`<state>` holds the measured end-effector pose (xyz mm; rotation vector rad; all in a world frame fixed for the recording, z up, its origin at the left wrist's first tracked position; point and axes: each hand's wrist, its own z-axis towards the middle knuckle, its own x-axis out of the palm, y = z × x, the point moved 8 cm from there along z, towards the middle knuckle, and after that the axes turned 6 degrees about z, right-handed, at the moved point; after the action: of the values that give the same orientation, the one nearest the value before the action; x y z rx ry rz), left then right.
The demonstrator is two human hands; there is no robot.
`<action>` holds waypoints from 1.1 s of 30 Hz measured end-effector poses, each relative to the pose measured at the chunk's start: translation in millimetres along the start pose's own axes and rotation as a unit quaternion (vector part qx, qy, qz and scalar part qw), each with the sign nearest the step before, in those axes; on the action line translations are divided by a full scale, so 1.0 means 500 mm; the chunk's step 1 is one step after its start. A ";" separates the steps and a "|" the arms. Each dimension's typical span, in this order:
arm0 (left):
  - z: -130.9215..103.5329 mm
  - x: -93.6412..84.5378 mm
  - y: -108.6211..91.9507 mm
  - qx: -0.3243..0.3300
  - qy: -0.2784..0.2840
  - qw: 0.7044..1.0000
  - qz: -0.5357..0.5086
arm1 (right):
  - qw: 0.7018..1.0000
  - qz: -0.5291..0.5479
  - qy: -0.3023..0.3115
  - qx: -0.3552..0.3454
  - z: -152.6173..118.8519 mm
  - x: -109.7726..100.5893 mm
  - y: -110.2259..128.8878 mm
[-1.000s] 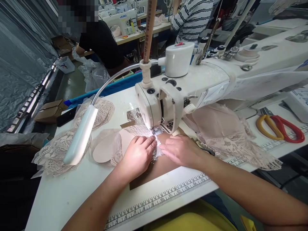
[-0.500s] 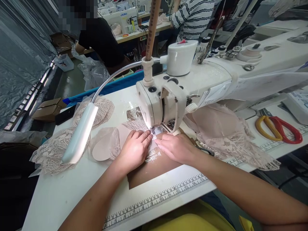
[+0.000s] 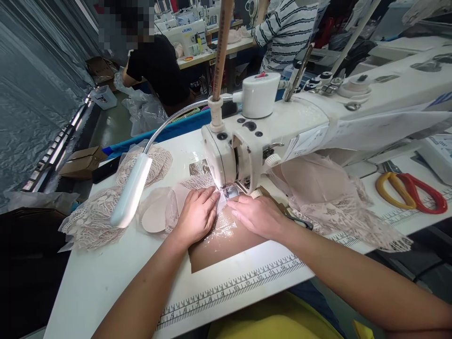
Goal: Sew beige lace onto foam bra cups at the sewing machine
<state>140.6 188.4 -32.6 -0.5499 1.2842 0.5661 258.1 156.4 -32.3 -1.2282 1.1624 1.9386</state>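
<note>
My left hand (image 3: 199, 212) lies flat, its fingers together and stretched out on a pale pink lace piece (image 3: 197, 182). Their tips are close to the presser foot (image 3: 231, 191) of a white sewing machine (image 3: 226, 150). On the other side of the foot, my right hand (image 3: 259, 215) has its fingertips pressed together at the edge of the sheer fabric (image 3: 221, 203). The needle and the exact grip on the edge are hard to make out. Beneath both hands is a brown sheet (image 3: 219, 256) with shiny clear tape.
Lace pieces (image 3: 90, 219) and a pale cup (image 3: 153, 220) lie left, below a lamp (image 3: 132, 190) on a bent neck. To the right are more lace fabric (image 3: 318, 188) and red-and-yellow-handled scissors (image 3: 411, 192). A printed ruler (image 3: 233, 294) follows the front edge. Two people sit beyond.
The view has shifted slightly, so the lamp and left-hand lace appear farther right. My hands stay beside the presser foot, and the sheer fabric between them has shifted a little.
</note>
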 end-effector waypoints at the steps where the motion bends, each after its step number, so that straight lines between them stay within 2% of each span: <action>1: -0.001 -0.001 0.002 -0.006 -0.002 1.000 -0.001 | 1.000 0.002 0.000 0.002 -0.001 0.001 -0.001; 6: -0.004 -0.009 0.000 -0.021 -0.016 1.000 0.000 | 1.000 0.028 0.002 -0.005 0.000 -0.001 0.000; 10: -0.011 -0.013 0.020 -0.060 -0.036 0.996 -0.049 | 1.000 0.018 0.021 -0.003 -0.019 -0.036 0.005; 14: -0.028 -0.032 0.041 -0.094 -0.041 0.989 -0.107 | 0.993 -0.044 0.085 0.062 -0.074 -0.074 -0.018; 15: -0.034 -0.039 0.034 -0.086 -0.030 0.988 -0.121 | 0.990 -0.062 0.103 0.075 -0.090 -0.079 -0.026; 17: -0.048 -0.049 -0.003 -0.038 0.016 0.981 -0.189 | 0.985 -0.092 0.121 0.082 -0.119 -0.081 -0.041; 21: -0.091 -0.070 -0.119 0.089 0.160 0.924 -0.335 | 0.982 -0.132 0.125 0.052 -0.150 -0.065 -0.055; 23: -0.103 -0.082 -0.136 0.089 0.186 0.914 -0.350 | 0.981 -0.146 0.124 0.036 -0.156 -0.056 -0.056; 25: -0.101 -0.094 -0.114 0.043 0.153 0.923 -0.351 | 0.981 -0.152 0.121 0.025 -0.159 -0.050 -0.054; 27: -0.092 -0.100 -0.058 -0.040 0.089 0.936 -0.339 | 0.981 -0.156 0.111 0.023 -0.160 -0.047 -0.051; 29: -0.088 -0.091 0.004 -0.134 0.047 0.935 -0.326 | 0.981 -0.169 0.095 0.030 -0.159 -0.044 -0.051; 31: -0.090 -0.062 0.052 -0.211 0.050 0.918 -0.333 | 0.977 -0.192 0.075 0.050 -0.156 -0.041 -0.056; 33: -0.093 -0.031 0.075 -0.255 0.072 0.894 -0.361 | 0.974 -0.206 0.063 0.072 -0.154 -0.037 -0.066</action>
<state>79.2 184.4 -29.1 -1.4548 0.9538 0.2226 324.6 103.3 -43.3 -1.4010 0.9943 1.4646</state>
